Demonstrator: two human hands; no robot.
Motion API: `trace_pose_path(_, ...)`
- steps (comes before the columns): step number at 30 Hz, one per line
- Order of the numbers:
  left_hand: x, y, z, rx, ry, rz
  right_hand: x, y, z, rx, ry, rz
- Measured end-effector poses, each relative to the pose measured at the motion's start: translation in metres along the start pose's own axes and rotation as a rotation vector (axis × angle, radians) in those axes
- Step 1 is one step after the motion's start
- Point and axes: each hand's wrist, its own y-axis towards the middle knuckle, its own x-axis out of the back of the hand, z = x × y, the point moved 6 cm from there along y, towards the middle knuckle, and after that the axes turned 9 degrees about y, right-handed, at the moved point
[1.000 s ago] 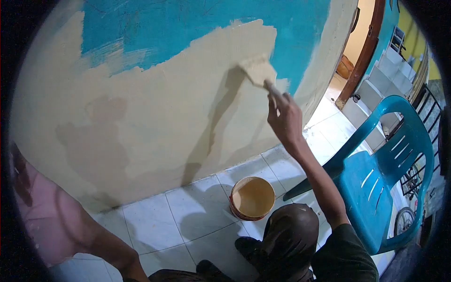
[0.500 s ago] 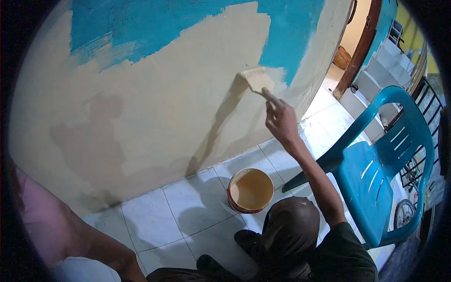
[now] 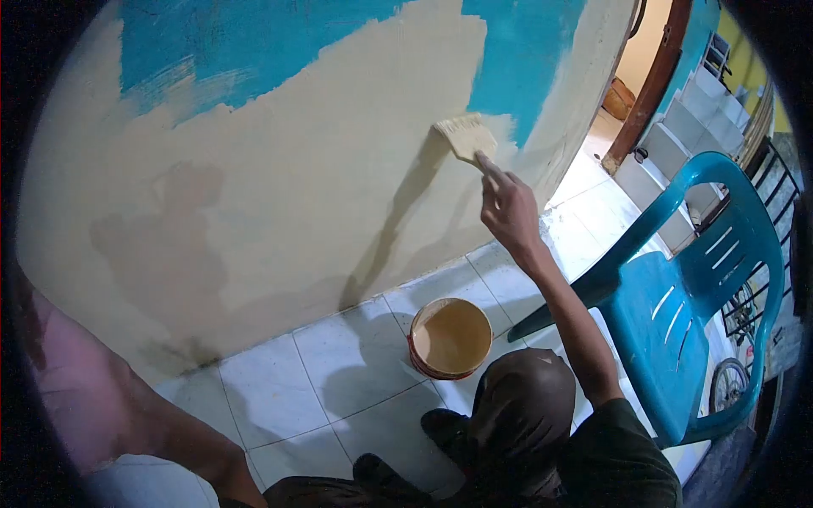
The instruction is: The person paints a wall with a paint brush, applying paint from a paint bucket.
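Note:
My right hand (image 3: pixel 511 207) is closed around the handle of a wide paintbrush (image 3: pixel 468 140). The bristles, coated in cream paint, rest on the wall (image 3: pixel 339 186) just below the lower edge of a blue patch (image 3: pixel 517 72). Cream paint covers most of the wall below that patch. On the floor beneath my forearm stands a paint bucket (image 3: pixel 451 339), with cream paint inside and on its rim. My left hand is out of view.
Close on my left is another person's limb (image 3: pixel 182 432) with pink clothing (image 3: pixel 80 381). A teal plastic chair (image 3: pixel 669 313) stands to my right. Behind it are white steps (image 3: pixel 677 144) and a doorway with a brown frame (image 3: pixel 648 93). White tiles (image 3: pixel 296 381) cover the floor.
The brush has shifted very slightly on the wall, and its bristles now show more plainly. My view has tilted a little. The bucket and chair stay in place.

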Motion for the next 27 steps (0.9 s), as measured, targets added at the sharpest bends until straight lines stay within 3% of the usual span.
trace_pose_path(2, -0.009, -0.017, 0.000, 0.248, -0.154, -1.142, 0.013, 0.003, 0.010, 0.023, 0.052, -0.056)
trace_pose_path(6, 0.018, -0.026, 0.017, 0.257, -0.182, -1.066, 0.039, 0.029, 0.042, 0.146, 0.116, -0.201)
trace_pose_path(8, 0.019, -0.011, 0.018, 0.002, 0.022, 0.067, 0.033, 0.039, 0.040, 0.189, 0.180, -0.227)
trace_pose_path(12, 0.001, -0.002, 0.008, 0.009, 0.027, 0.019, 0.003, 0.017, 0.016, 0.167, 0.075, -0.116)
trace_pose_path(14, -0.002, -0.016, 0.002, 0.282, -0.140, -1.122, -0.002, -0.004, -0.009, -0.037, 0.099, 0.010)
trace_pose_path(15, 0.023, -0.021, 0.008, 0.277, -0.139, -1.122, 0.002, -0.009, -0.012, -0.033, 0.101, 0.009)
trace_pose_path(17, 0.002, 0.004, 0.005, -0.040, 0.030, -0.025, 0.023, -0.009, -0.006, 0.088, 0.129, -0.130)
trace_pose_path(18, 0.016, 0.001, 0.003, -0.042, 0.022, -0.032, 0.028, -0.001, -0.006, 0.090, 0.120, -0.135)
trace_pose_path(20, 0.003, -0.017, 0.007, 0.270, -0.249, -1.119, 0.053, 0.025, 0.007, 0.039, 0.151, -0.234)
trace_pose_path(21, 0.023, -0.025, 0.016, 0.276, -0.257, -1.119, 0.060, 0.040, 0.015, 0.035, 0.144, -0.240)
trace_pose_path(22, 0.040, -0.012, 0.024, 0.177, -0.185, -0.529, 0.067, 0.057, 0.023, 0.046, 0.222, -0.301)
trace_pose_path(23, 0.017, -0.008, 0.022, 0.069, -0.101, 0.058, 0.075, 0.068, 0.030, 0.059, 0.303, -0.358)
trace_pose_path(27, 0.027, -0.011, 0.023, 0.119, -0.157, 0.052, 0.085, 0.078, 0.045, 0.111, 0.363, -0.412)
